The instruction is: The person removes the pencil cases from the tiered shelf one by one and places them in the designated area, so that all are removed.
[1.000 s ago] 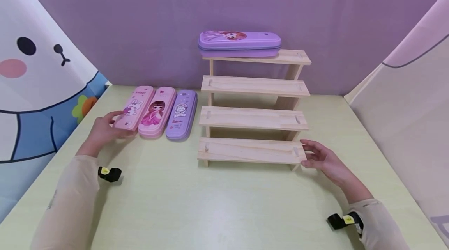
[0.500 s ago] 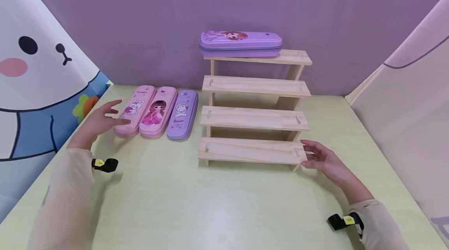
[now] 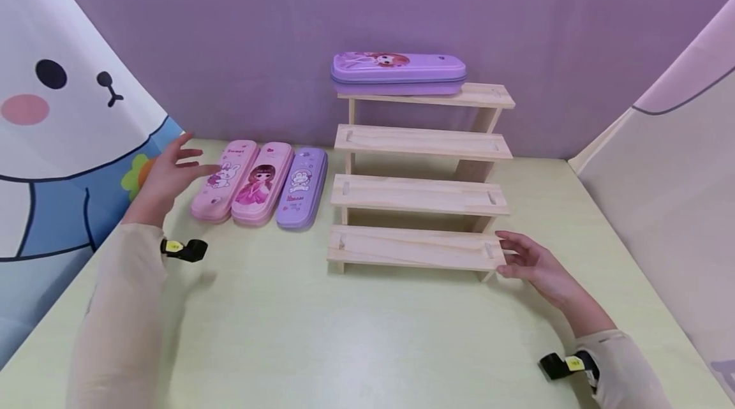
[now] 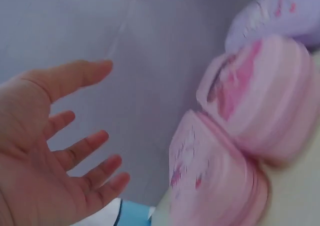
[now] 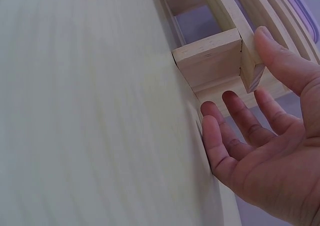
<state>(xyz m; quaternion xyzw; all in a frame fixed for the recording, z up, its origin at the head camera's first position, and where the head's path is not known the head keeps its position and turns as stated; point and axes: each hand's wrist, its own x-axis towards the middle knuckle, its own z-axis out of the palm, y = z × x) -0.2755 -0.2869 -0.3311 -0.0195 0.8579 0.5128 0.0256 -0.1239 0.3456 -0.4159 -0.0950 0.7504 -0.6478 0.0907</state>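
My left hand [image 3: 166,179] hovers beside a pink pencil case [image 3: 215,201] printed with a rabbit, its fingers spread and holding nothing. In the left wrist view a gap shows between this hand and the cases. To the right of the rabbit case lie a pink pencil case [image 3: 258,192] with a doll picture and a purple pencil case [image 3: 301,189]. My right hand [image 3: 536,268] is at the right end of the lowest step of a stepped wooden stand [image 3: 416,249]. Its thumb and index finger span that board end; the other fingers are loosely bent below.
Another purple pencil case [image 3: 399,74] lies across the top step of the stand. The pale table [image 3: 356,345] stretches in front, with a purple cloth [image 3: 258,45] behind and printed cloths at both sides.
My left hand has let go of the rabbit case, drawn back and lifted, then moved toward the far end of the case. The right hand stays at the stand.
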